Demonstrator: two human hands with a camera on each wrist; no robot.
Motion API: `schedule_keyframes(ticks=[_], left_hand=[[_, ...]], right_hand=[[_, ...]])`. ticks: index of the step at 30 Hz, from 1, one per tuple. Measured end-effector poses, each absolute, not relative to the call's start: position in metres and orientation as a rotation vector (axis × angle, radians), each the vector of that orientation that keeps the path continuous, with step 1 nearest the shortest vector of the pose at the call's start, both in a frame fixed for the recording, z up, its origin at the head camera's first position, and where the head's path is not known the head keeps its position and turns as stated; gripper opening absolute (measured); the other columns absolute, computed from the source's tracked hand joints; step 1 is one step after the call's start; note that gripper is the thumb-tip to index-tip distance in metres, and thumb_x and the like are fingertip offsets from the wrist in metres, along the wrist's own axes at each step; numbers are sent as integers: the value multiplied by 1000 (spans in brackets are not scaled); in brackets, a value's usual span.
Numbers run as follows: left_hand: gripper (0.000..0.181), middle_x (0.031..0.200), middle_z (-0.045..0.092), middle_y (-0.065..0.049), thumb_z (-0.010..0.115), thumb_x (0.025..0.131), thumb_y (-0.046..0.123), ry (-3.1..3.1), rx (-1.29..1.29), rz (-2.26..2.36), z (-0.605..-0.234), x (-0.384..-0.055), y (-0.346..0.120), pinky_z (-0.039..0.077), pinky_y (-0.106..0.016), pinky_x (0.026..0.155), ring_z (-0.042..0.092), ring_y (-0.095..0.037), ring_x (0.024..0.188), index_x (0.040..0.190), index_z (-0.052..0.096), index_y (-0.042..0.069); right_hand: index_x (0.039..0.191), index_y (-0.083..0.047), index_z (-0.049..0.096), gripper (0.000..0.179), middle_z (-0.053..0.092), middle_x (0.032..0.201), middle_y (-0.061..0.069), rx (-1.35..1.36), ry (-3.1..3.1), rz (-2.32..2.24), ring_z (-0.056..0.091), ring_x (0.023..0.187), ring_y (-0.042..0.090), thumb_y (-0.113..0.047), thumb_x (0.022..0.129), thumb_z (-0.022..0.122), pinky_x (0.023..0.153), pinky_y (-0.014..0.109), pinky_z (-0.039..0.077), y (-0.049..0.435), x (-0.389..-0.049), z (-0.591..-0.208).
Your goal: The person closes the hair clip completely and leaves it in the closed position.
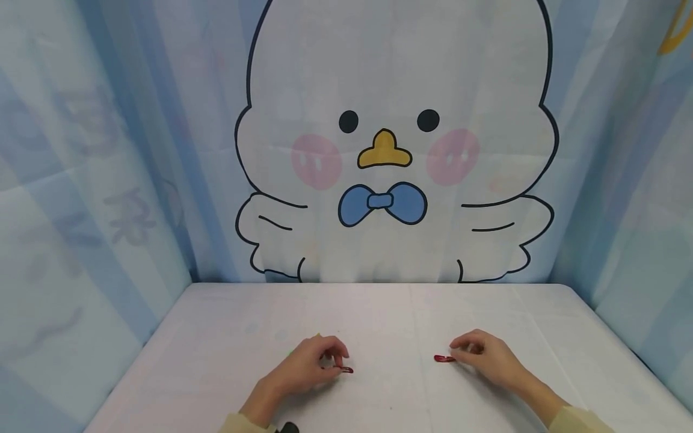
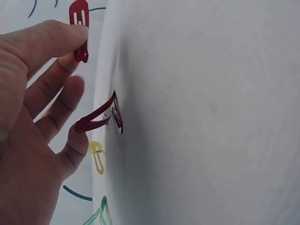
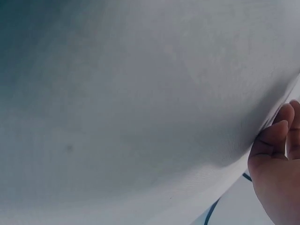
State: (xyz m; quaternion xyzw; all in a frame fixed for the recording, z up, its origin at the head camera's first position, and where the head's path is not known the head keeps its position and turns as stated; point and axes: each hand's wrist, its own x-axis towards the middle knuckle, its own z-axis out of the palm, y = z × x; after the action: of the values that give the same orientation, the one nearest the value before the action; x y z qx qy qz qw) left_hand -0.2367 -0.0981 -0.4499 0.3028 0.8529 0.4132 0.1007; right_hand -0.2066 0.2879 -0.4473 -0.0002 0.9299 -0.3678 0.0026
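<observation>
Clips in play: left hand (image 1: 308, 365) grip pinches one clip (image 1: 344, 369), sprung open; right hand (image 1: 484, 355) pinches another (image 1: 444, 358), both low on bench (image 1: 379, 307). Judging early stage, rest undone.

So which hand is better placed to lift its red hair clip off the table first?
Probably the left hand: its fingers already pinch an open red clip. The right hand only has fingertips at its own clip lying flat on the table.
</observation>
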Motion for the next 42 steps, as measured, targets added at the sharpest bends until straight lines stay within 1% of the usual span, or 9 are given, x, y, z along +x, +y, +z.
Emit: schedule_keyframes(ticks=[3,8,12,16,21,26,32,37,42], left_hand=[[20,87,63,10,75,88,3,2494,888,1302,-448,-235,-98,47,-28,77,57,-16,85,104,68,13],[22,90,66,3,74,88,3,2450,884,1407,-446,-232,-97,47,-34,81,60,-18,87,107,68,9],[22,91,66,5,75,89,5,2431,861,1471,-444,-229,-95,45,-33,79,60,-15,87,110,67,9],[23,90,66,7,75,89,5,2425,863,1532,-442,-226,-91,45,-28,73,59,-12,84,110,67,8],[22,91,65,6,75,89,4,2431,862,1590,-439,-223,-88,48,-26,71,58,-11,82,109,68,10],[18,89,65,6,75,90,7,2466,811,1603,-436,-218,-85,50,-26,71,59,-12,81,106,69,11],[16,90,67,7,75,90,9,2489,782,1638,-436,-211,-81,51,-27,72,61,-13,83,104,69,14],[22,91,67,4,75,90,7,2424,814,1710,-437,-207,-76,51,-25,72,64,-14,84,109,65,7],[25,91,67,3,75,89,5,2398,851,1751,-435,-204,-75,52,-24,71,64,-13,84,111,63,9]], right_hand=[[105,-12,75,19,61,95,-1,33,2916,-1155,51,82,18,-22,90,78,62,29,43,287,-207,-444],[109,-11,75,23,65,104,0,-3,2916,-1231,54,88,18,-25,91,76,66,30,45,284,-206,-438],[112,-10,74,26,66,109,1,-77,2870,-1337,56,92,19,-28,93,75,69,30,48,274,-206,-431],[112,-8,73,27,65,107,2,-146,2812,-1442,56,91,21,-27,93,74,70,29,49,258,-203,-423],[111,-6,72,26,64,99,2,-249,2746,-1503,57,84,21,-26,94,74,71,28,51,240,-199,-417],[106,-10,74,22,67,99,-2,-386,2752,-1483,56,86,17,-27,93,74,74,27,46,224,-194,-416],[104,-9,75,19,68,99,-2,-543,2687,-1537,56,86,15,-26,94,73,72,27,46,206,-186,-415],[105,-10,75,19,69,99,-3,-609,2641,-1545,57,86,15,-26,95,72,72,28,47,192,-182,-415],[106,-14,75,16,69,101,-2,-623,2603,-1562,57,88,16,-25,95,72,73,28,47,184,-180,-414]])
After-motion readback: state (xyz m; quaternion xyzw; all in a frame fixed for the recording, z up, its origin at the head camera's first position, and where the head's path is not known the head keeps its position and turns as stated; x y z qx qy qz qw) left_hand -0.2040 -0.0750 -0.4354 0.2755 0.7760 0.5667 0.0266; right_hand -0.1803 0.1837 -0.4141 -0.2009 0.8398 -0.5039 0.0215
